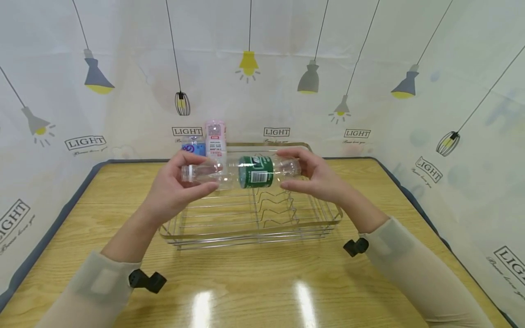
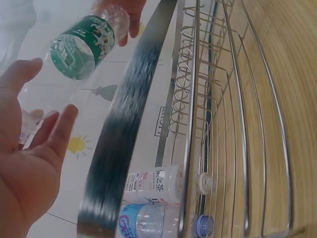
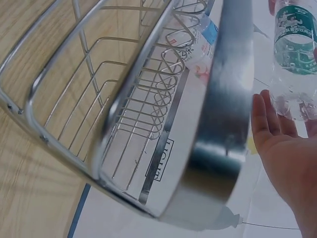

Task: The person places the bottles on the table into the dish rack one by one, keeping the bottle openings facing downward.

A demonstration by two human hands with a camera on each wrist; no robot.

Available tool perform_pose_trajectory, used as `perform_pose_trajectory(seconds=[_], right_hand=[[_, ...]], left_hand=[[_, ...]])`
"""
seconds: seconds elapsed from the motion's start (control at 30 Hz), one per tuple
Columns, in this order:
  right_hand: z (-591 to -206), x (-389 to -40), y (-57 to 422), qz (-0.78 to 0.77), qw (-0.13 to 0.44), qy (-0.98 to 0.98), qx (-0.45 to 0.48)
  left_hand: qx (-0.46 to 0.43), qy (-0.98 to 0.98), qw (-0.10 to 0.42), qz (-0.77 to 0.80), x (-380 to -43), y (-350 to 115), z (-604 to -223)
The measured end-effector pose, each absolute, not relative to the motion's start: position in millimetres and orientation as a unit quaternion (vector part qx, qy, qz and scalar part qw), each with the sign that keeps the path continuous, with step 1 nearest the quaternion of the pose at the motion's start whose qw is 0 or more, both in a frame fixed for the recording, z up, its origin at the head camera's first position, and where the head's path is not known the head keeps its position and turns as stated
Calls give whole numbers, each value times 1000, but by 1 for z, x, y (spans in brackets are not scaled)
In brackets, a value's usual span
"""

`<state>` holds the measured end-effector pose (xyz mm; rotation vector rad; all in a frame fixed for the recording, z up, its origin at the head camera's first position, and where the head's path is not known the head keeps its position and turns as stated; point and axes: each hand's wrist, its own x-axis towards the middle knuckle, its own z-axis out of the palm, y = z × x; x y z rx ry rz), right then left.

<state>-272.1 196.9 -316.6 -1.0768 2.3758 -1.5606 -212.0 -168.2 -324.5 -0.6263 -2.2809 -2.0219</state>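
A clear plastic bottle with a green label (image 1: 256, 172) lies level in the air above a metal wire rack (image 1: 254, 233), held across both hands. My left hand (image 1: 172, 187) holds its neck end, thumb and fingers on either side. The base end sits between the thumb and fingers of my right hand (image 1: 313, 177). In the left wrist view the green-label bottle (image 2: 84, 47) tilts between the hands, and my left hand (image 2: 32, 148) partly hides its neck. From the right wrist, my right hand (image 3: 287, 144) shows beneath the bottle's clear base.
A pink-and-white bottle (image 1: 215, 141) and a blue-label bottle (image 1: 193, 148) stand cap-down at the rack's back left. Bent wire dividers (image 1: 276, 209) fill its right half. The rack rests on a wooden table (image 1: 246, 278), before a lamp-printed backdrop (image 1: 279, 100).
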Motion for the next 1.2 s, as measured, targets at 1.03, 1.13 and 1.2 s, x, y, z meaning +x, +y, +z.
perform_pose_trajectory(seconds=[1.03,1.13,1.2], right_hand=[[-290,-275,180,-555,21,762,-332],[-290,-275,179,-578,32,750,-321],[-291,-274,178,-581,46,747,-319]], left_hand=[[-256,-882,57,-391,-225,-139,-319],[-242,-873,49,-420,-225,-137,-320],[-238,-862,45,-445,-226,-136,-321]])
